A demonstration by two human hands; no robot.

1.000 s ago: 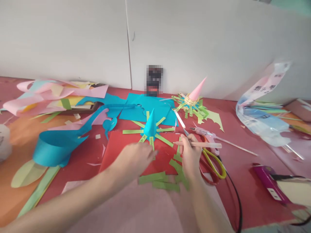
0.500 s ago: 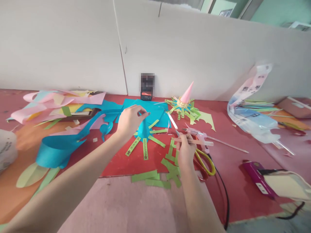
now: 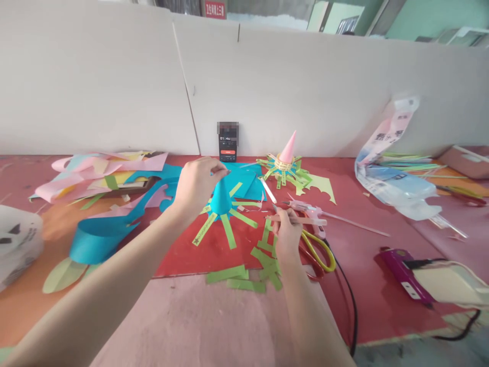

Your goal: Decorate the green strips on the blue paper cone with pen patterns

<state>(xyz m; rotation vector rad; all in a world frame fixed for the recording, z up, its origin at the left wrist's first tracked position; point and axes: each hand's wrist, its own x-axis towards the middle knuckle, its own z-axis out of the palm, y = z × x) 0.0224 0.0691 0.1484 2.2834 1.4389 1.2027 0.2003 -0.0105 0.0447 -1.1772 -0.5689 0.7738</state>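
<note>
My left hand (image 3: 196,183) pinches the tip of a blue paper cone (image 3: 221,200), which stands upright with green paper strips (image 3: 229,232) spread out around its base. Stars and small marks show on some strips at the left; the ones in front look plain. My right hand (image 3: 287,232) is closed round a pale pink pen (image 3: 311,221) lying crosswise, and a dark tip sticks out above the fingers. Loose green strips (image 3: 235,275) lie beside and in front of that hand. Behind stands a finished-looking pink cone (image 3: 288,148) with patterned strips around it.
A pink glue gun (image 3: 305,208) and yellow-handled scissors (image 3: 324,252) lie right of my right hand. Farther right are a purple power strip (image 3: 407,278) and a plastic bag (image 3: 401,188). Blue and pink paper scraps (image 3: 95,234) fill the left. A phone (image 3: 228,145) leans on the wall.
The blue cone has turned, so its starred strip swung from the front to the left and plain strips now face front. My right hand still holds the pen. The view shifted slightly.
</note>
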